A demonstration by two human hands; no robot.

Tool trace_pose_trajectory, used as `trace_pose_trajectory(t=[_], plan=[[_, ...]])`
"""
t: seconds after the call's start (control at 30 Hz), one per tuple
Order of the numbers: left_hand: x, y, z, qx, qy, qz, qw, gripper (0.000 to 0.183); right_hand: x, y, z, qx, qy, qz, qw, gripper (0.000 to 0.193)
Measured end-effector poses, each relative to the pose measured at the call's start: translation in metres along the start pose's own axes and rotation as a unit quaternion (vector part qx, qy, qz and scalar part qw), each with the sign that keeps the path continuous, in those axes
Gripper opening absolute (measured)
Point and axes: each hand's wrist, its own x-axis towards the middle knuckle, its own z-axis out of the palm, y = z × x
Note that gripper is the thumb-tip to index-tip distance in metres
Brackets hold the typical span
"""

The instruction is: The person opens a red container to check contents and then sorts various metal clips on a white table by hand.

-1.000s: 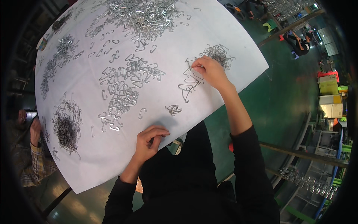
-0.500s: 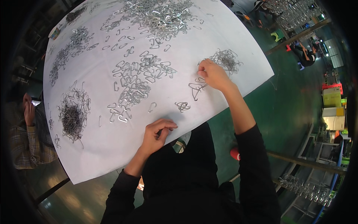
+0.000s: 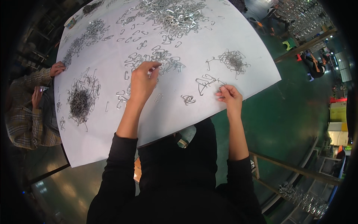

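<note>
My left hand [image 3: 143, 82] reaches over the middle pile of silvery carabiner-shaped metal hooks [image 3: 130, 59]. Its fingers are bent, with a gap between thumb and forefinger, and I see nothing held there. Close to the near right edge of the white table [image 3: 164, 119], my right hand [image 3: 232, 99] pinches a thin bent wire piece [image 3: 220, 89], partly hidden by the fingertips. Beside it lie a loose group of bent wires [image 3: 204, 83] and a small tangle of wires [image 3: 188, 99]. Farther off on the right is a heap of thin wire pieces [image 3: 234, 61].
A large heap of metal hooks [image 3: 171, 16] covers the far middle. On the left are a dark wire heap [image 3: 79, 101], another strip of hooks [image 3: 84, 41] and a small cup [image 3: 70, 23]. A co-worker in a plaid sleeve [image 3: 28, 112] sits at the left edge.
My left hand has moved from the near edge forward over the middle pile. My right hand has drawn back from beside the right wire heap, toward me. The co-worker's hand now touches the table edge.
</note>
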Motion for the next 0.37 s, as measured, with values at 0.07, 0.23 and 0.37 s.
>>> trace_pose_trajectory(t=[0.07, 0.23, 0.37], plan=[[-0.025, -0.004, -0.011, 0.032, -0.041, -0.047, 0.998, 0.019, -0.006, 0.008, -0.003, -0.043, -0.002, -0.025, 0.999, 0.015], [-0.079, -0.001, 0.001, 0.160, -0.033, -0.021, 0.986, 0.026, -0.009, 0.010, 0.003, -0.098, -0.003, -0.065, 0.993, 0.013], [-0.087, -0.012, 0.028, 0.258, -0.025, -0.022, 0.966, 0.032, -0.025, 0.000, 0.010, -0.047, -0.026, -0.015, 0.998, 0.013]])
